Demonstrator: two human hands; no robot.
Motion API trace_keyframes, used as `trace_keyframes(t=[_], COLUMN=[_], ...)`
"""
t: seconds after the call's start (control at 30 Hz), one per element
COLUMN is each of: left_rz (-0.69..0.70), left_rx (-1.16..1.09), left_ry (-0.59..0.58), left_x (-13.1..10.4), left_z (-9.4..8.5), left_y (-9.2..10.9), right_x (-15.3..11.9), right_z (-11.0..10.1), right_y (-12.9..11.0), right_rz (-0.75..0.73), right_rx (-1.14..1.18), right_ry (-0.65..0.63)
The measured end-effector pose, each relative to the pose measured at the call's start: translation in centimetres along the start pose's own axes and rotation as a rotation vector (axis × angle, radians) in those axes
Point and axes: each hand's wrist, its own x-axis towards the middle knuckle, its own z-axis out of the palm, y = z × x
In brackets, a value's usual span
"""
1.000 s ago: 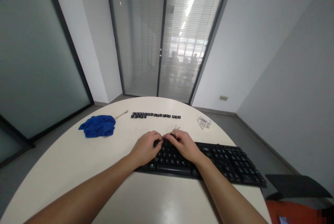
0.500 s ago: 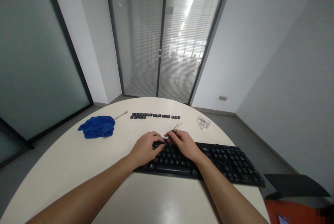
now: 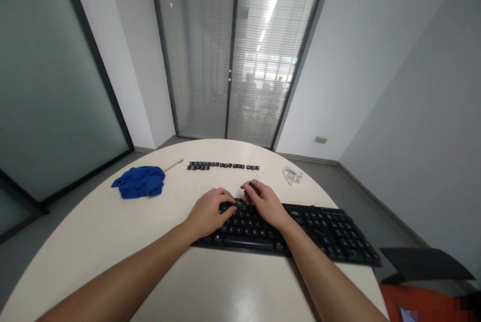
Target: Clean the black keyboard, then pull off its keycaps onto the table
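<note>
A black keyboard (image 3: 323, 232) lies near the front of the round white table. Over its upper left part rests my left hand (image 3: 210, 212), fingers curled, with a small dark keycap (image 3: 239, 203) by its fingertips. My right hand (image 3: 263, 201) is closed round a small tool with thin wire prongs (image 3: 258, 176) that point away from me, its dark end between the fingers. Behind the hands, several loose black keycaps (image 3: 225, 165) stand in a row, doubled at the left end. Whether my left fingers grip the keycap is too small to tell.
A crumpled blue cloth (image 3: 141, 182) lies at the left, with a thin light-coloured stick (image 3: 173, 165) beside it. Small clear plastic bags (image 3: 292, 176) are at the back right. A black and red chair (image 3: 426, 264) stands beyond the table's right edge (image 3: 379, 292).
My right hand has turned and lifted slightly, and the wire prongs have tilted. A small dark keycap now shows between the hands. My left hand has barely moved.
</note>
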Motion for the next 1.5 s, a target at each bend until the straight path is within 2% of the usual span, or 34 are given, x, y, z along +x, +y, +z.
trace_keyframes(t=[0.13,0.4,0.87,1.17,1.5], left_rz=[-0.001,0.001,0.001,0.046,0.053], left_rx=[-0.002,-0.003,-0.031,-0.089,-0.146], left_ry=[-0.003,0.002,0.013,0.003,0.014], left_x=[0.0,0.1,0.1,0.1,0.1], left_z=[0.0,0.1,0.1,0.1,0.3], left_y=[0.0,-0.1,-0.1,-0.6,-0.8], right_x=[-0.1,-0.6,-0.4,-0.3,-0.3], right_z=[0.0,0.1,0.0,-0.1,0.0], right_y=[-0.2,-1.4,-0.9,-0.8,-0.4], right_rz=[0.007,-0.070,-0.056,-0.043,-0.062], right_rx=[-0.052,-0.280,-0.067,-0.026,-0.091], right_ry=[0.004,-0.033,-0.062,-0.068,-0.064])
